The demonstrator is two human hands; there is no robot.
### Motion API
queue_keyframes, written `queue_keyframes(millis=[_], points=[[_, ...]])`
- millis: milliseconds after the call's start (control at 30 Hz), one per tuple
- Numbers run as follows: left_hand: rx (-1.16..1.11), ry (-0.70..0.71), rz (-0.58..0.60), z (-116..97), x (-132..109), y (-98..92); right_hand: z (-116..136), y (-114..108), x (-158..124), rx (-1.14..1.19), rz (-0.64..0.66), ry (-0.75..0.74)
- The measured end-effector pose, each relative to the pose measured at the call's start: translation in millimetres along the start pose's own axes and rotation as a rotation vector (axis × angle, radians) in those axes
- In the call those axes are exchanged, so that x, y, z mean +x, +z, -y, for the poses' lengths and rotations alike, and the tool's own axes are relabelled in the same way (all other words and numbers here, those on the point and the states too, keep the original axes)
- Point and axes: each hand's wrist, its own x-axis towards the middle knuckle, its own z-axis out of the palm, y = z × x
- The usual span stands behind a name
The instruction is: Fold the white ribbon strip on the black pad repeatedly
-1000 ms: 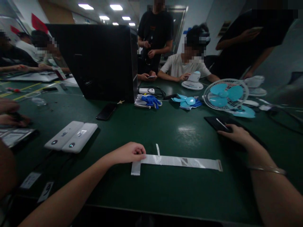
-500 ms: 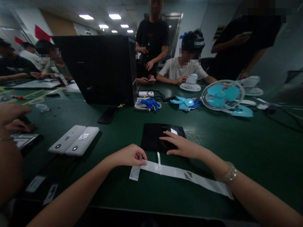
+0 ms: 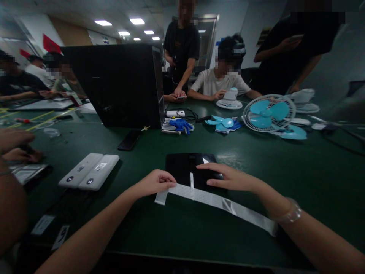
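Observation:
My left hand (image 3: 155,182) pinches the left end of a long pale ribbon strip (image 3: 216,203) that lies across the dark green table (image 3: 256,163), running down to the right under my right forearm. My right hand (image 3: 228,177) rests flat with fingers spread on a black flat slab (image 3: 185,167), which sits just behind the strip. A short white tab stands up from the strip near the slab's front edge.
Two white oblong devices (image 3: 88,171) lie to the left, a black phone (image 3: 129,140) further back, a large black case (image 3: 119,82) behind it. Blue gloves (image 3: 181,124), blue fan blades (image 3: 224,123) and a white-caged fan (image 3: 268,113) sit at the back. Other people sit and stand around.
My right hand has dragged the black slab from the right side of the table to the middle, just behind the strip. The strip's right end has swung toward me. My left hand stays pinched on its end.

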Motion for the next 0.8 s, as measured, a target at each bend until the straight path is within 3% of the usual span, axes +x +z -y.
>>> queue_keyframes(millis=[200,400,600,800], points=[[-0.016,0.016,-0.109,1.9,3.3,2.5,20.0,1.7,-13.9,-0.095,0.120,0.077],[0.003,0.023,-0.216,7.1,7.3,4.1,21.2,15.0,-10.5,-0.432,0.014,-0.060],[0.085,0.051,-0.252,13.4,8.4,5.7,10.0,19.1,-6.9,-0.659,-0.053,-0.056],[0.448,0.099,-0.231,3.5,1.2,7.0,11.2,19.4,-5.3,-0.666,-0.059,-0.063]])
